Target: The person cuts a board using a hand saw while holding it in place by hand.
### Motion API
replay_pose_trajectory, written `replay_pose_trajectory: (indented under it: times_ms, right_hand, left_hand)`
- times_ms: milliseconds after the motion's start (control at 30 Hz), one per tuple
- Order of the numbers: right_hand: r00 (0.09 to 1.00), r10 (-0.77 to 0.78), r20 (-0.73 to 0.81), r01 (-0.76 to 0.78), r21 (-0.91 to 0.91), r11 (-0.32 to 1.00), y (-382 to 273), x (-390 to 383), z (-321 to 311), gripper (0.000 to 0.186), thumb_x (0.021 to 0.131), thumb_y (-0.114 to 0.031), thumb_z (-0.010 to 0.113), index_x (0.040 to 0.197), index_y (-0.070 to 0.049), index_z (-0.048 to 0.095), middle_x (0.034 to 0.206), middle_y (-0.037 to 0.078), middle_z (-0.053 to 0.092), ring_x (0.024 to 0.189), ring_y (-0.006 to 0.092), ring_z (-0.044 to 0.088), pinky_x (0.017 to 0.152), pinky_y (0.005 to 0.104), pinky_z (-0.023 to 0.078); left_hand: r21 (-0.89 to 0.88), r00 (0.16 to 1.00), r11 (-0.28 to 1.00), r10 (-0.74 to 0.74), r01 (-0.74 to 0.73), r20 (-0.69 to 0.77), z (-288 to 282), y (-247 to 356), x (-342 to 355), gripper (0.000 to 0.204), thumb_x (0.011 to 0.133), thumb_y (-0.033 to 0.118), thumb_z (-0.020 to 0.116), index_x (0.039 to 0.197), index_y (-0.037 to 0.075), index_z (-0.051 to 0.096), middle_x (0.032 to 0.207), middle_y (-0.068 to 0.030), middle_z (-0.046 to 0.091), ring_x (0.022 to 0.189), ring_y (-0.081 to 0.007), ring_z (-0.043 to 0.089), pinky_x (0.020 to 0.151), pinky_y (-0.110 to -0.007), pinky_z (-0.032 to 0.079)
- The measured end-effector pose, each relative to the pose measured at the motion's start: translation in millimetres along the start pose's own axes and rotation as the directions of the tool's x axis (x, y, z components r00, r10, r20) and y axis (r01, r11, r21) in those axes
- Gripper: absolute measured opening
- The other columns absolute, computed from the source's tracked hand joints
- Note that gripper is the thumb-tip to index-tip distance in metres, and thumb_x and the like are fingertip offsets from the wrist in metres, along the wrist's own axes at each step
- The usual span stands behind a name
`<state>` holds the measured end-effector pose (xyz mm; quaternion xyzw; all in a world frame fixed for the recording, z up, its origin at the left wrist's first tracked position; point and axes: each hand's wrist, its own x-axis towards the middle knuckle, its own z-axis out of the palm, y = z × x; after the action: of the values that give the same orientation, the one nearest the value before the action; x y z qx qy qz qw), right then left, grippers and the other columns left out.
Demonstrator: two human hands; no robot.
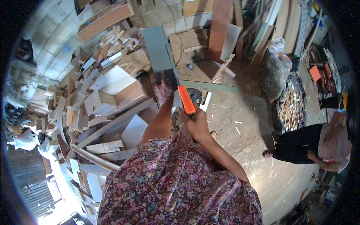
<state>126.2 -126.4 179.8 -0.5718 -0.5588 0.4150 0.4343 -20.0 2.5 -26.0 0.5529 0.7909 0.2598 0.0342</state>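
Observation:
My left hand (163, 92) lies on the near end of a long grey board (156, 48), its fingers stretched out along the surface. Beside it, my right hand (197, 122) is closed around the orange handle of what looks like a handsaw (186, 99). The saw's narrow dark part runs up toward the board's right edge, and its contact with the board is hard to make out. Just right of the orange handle are a dark round bundle (194, 95) and a white-edged strip of wood (206, 101).
Offcuts and an open white box (116, 92) are piled on the left. Tall planks (219, 30) lean against the back wall. A clear plastic sack (275, 75) and a black bag of wood scraps (291, 108) stand right, near another person (300, 144). Wood chips litter the concrete floor (240, 112).

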Motion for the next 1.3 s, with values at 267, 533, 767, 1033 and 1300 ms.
replay_pose_trajectory:
  times_ms: [267,533,767,1033,1300]
  right_hand:
    - [0.981,0.18,0.07,-0.187,0.106,0.977,11.2,-24.7,-15.9,0.01,0.076,-0.006,0.06,0.079,-0.001,0.052,0.068,-0.002,0.05,0.065,0.0055,0.044,0.058,0.0228,0.038]
    - [0.983,0.182,-0.009,-0.18,0.086,0.98,85.7,59.7,23.8,0.02,0.075,-0.014,0.059,0.084,0.003,0.057,0.06,0.007,0.054,0.058,0.0119,0.051,0.053,0.0312,0.042]
    - [0.973,0.224,0.049,-0.229,0.173,0.958,76.1,55.6,27.7,0.023,0.071,-0.015,0.062,0.087,0.001,0.06,0.064,0.011,0.058,0.058,0.0145,0.051,0.057,0.0305,0.043]
    - [0.984,0.166,0.066,-0.179,0.293,0.939,81.5,52.9,32.1,0.011,0.077,-0.01,0.059,0.074,-0.005,0.05,0.051,-0.001,0.045,0.039,0.0068,0.041,0.034,0.0228,0.032]
    - [0.944,0.177,0.279,-0.277,0.372,0.886,67.8,67.7,11.7,0.013,0.075,-0.006,0.061,0.087,-0.002,0.057,0.057,-0.003,0.047,0.045,0.0058,0.042,0.042,0.0235,0.034]
  left_hand:
    - [-0.094,0.987,0.985,-0.135,0.143,0.093,-24.3,34.6,3.2,0.046,0.089,0.031,0.042,0.134,0.031,0.03,0.117,-0.0347,0.034,0.098,-0.0468,0.046,0.08,-0.049,0.041]
    - [-0.081,0.999,0.996,-0.036,0.038,0.029,-15.4,34.8,6.6,0.046,0.089,0.031,0.042,0.133,0.031,0.03,0.112,-0.0315,0.037,0.086,-0.0431,0.053,0.072,-0.048,0.044]
    - [0.042,0.997,0.997,0.069,-0.07,0.024,25.7,-3.5,4.4,0.047,0.088,0.027,0.042,0.134,0.031,0.03,0.114,-0.0301,0.037,0.076,-0.0406,0.054,0.069,-0.045,0.048]
    - [0.015,0.991,0.999,0.035,-0.037,0.132,26.1,-9.5,8.6,0.047,0.09,0.033,0.037,0.136,0.033,0.023,0.117,-0.032,0.037,0.086,-0.0453,0.053,0.073,-0.05,0.045]
    - [-0.111,0.948,0.95,-0.272,0.292,0.163,-55.1,43.9,2.6,0.047,0.088,0.034,0.04,0.134,0.034,0.029,0.12,-0.0271,0.034,0.106,-0.0435,0.045,0.081,-0.051,0.041]
